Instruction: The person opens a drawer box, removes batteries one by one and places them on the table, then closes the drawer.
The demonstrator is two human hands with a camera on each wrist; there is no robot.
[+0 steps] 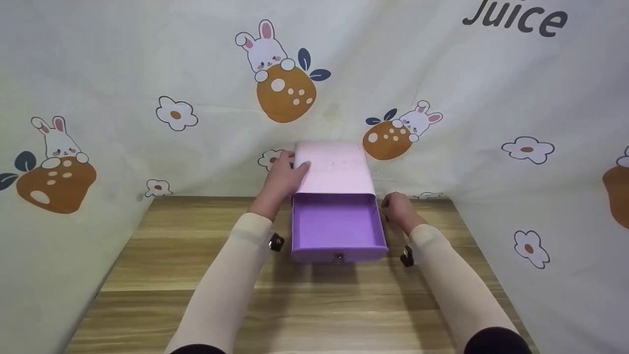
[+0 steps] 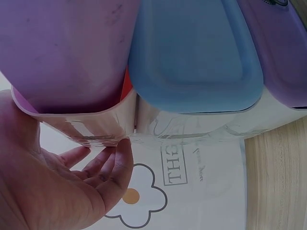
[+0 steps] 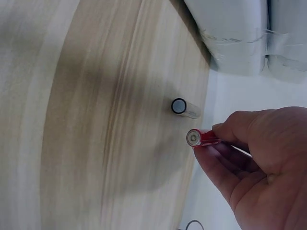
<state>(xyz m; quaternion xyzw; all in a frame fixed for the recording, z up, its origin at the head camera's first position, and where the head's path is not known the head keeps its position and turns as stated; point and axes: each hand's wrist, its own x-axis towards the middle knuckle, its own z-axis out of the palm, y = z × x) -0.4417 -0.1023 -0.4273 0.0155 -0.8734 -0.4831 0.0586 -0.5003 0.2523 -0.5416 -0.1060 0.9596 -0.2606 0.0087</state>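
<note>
A pink-topped drawer cabinet (image 1: 334,167) stands at the back of the table, its purple top drawer (image 1: 339,223) pulled out with a bare floor showing. My left hand (image 1: 285,177) holds the cabinet's upper left corner, thumb on the top. In the left wrist view, its bent fingers (image 2: 115,167) touch the pale side wall. At the cabinet's right, my right hand (image 3: 259,163) pinches a red battery (image 3: 204,138) between thumb and fingers, one end facing the camera. Close beyond it, a pale battery with a dark-rimmed end (image 3: 184,108) is on the table.
Below the pulled-out drawer are a blue drawer (image 2: 196,52) and another purple drawer (image 2: 278,48), both closed. A patterned cloth (image 1: 216,64) hangs behind and at both sides of the wooden table (image 1: 196,275). The cabinet stands close to the back cloth.
</note>
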